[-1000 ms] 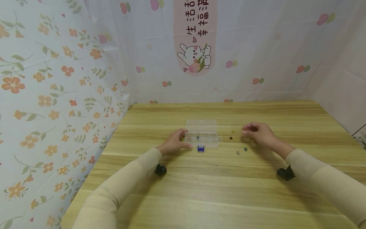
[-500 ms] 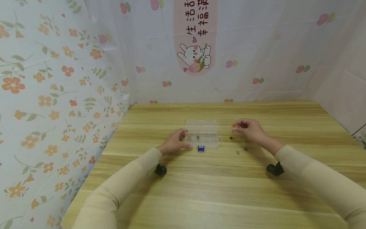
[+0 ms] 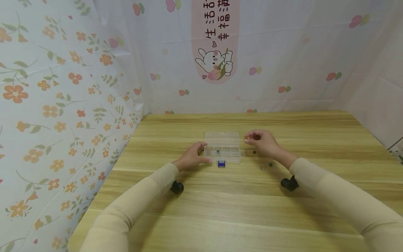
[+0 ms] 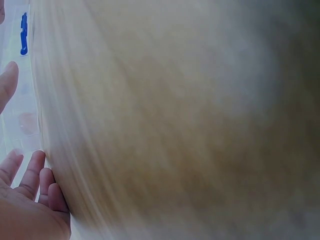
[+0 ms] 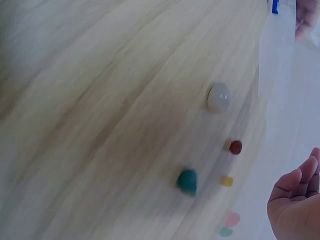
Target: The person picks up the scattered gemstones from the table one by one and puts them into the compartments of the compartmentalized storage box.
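Box (image 3: 231,159) sits toward far edge of counter (image 3: 220,210), left hand (image 3: 192,155) gripping its end, right hand (image 3: 263,142) pinching orange piece (image 3: 246,138) between fingers.

Pale sleeves, dark wrist pieces

Behind the left hand (image 3: 193,155) runs a long, plain cream sleeve (image 3: 135,204), creased further back; a matching sleeve (image 3: 341,199) covers the arm behind the right hand (image 3: 262,141). Near the cuffs protrude a black left wrist piece (image 3: 177,187) and its round-ended right counterpart (image 3: 289,183).
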The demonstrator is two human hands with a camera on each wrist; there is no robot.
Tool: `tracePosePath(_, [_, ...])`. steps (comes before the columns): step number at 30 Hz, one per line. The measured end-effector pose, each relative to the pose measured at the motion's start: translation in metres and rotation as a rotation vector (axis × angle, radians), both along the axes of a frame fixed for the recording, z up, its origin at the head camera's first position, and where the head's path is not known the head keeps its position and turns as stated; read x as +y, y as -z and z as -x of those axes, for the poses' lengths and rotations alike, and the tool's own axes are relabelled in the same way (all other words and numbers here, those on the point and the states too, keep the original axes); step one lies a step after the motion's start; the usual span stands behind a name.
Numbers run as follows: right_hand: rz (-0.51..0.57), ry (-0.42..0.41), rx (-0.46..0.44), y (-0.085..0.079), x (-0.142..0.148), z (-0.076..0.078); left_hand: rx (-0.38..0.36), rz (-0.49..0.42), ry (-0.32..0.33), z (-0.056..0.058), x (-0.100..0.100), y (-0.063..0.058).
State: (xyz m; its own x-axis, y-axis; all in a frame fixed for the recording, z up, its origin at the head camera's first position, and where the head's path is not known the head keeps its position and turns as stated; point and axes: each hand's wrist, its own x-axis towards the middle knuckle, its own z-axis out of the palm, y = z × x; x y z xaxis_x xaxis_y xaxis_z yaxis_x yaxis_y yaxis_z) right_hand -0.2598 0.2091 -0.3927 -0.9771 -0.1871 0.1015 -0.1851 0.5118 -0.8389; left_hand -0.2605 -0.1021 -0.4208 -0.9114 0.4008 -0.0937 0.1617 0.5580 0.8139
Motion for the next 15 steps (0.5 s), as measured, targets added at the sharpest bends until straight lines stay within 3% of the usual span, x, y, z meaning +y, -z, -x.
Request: tracePosePath(15, [0.038, -0.04, -0.015, 0.003, -0.032, 0.008, -0.011, -0.005, -0.008, -0.001, 0.0, -0.001])
